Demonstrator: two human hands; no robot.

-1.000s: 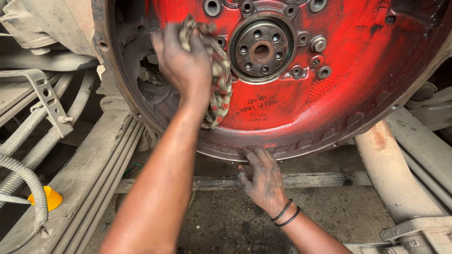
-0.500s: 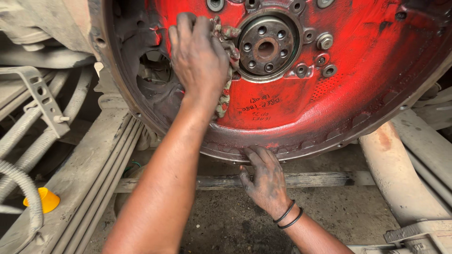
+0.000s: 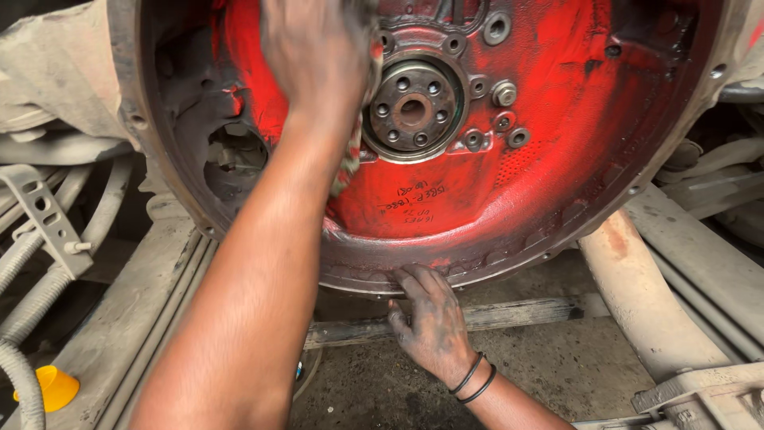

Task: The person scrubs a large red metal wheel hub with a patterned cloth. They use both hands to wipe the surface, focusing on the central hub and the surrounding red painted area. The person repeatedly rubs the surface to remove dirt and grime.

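Observation:
A big round engine housing (image 3: pixel 493 255) with a red-painted inner face fills the upper part of the head view. A grey bolted hub (image 3: pixel 411 107) sits at its centre. My left hand (image 3: pixel 318 56) presses a dirty patterned rag (image 3: pixel 348 163) against the red face just left of the hub, and the hand looks blurred. Part of the rag hangs down below that hand. My right hand (image 3: pixel 430 322), greasy and with two dark bands on the wrist, rests with spread fingers on the housing's bottom rim and holds nothing.
A grey frame rail (image 3: pixel 119 318) and hoses (image 3: pixel 24 239) run along the left, with a yellow cone-shaped cap (image 3: pixel 48 386) near the bottom left corner. A rusty tube (image 3: pixel 637 295) slants down on the right. A flat bar (image 3: pixel 525 312) crosses below the housing above a dirty floor.
My left hand has carried the rag upward and to the right across the red face, up beside the hub. My right hand has stayed on the bottom rim.

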